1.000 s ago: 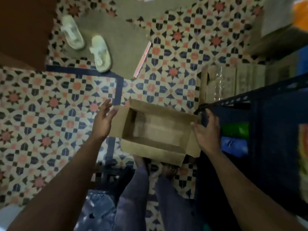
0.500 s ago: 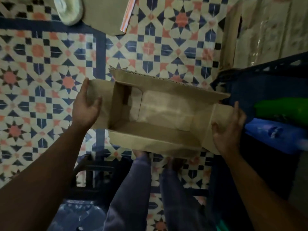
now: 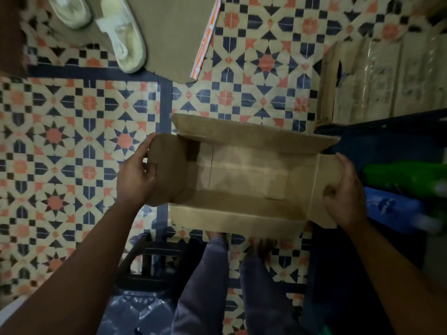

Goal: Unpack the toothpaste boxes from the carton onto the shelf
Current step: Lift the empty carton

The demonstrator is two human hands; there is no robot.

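I hold a brown cardboard carton over the tiled floor, its four flaps spread and its inside bare, with no toothpaste boxes showing. My left hand grips the left end flap. My right hand grips the right end flap. A dark blue shelf stands at the right, touching the carton's far right corner. On it lie a green package and a blue package.
A flat sheet of cardboard with an orange strip lies on the floor ahead, with two white sandals on it. Taped cartons are stacked at the upper right. A dark stool frame and clear plastic sit by my legs.
The view has dropped closer to the carton. Both hands went from touching the carton's ends to gripping the end flaps, and the flaps have spread wider.
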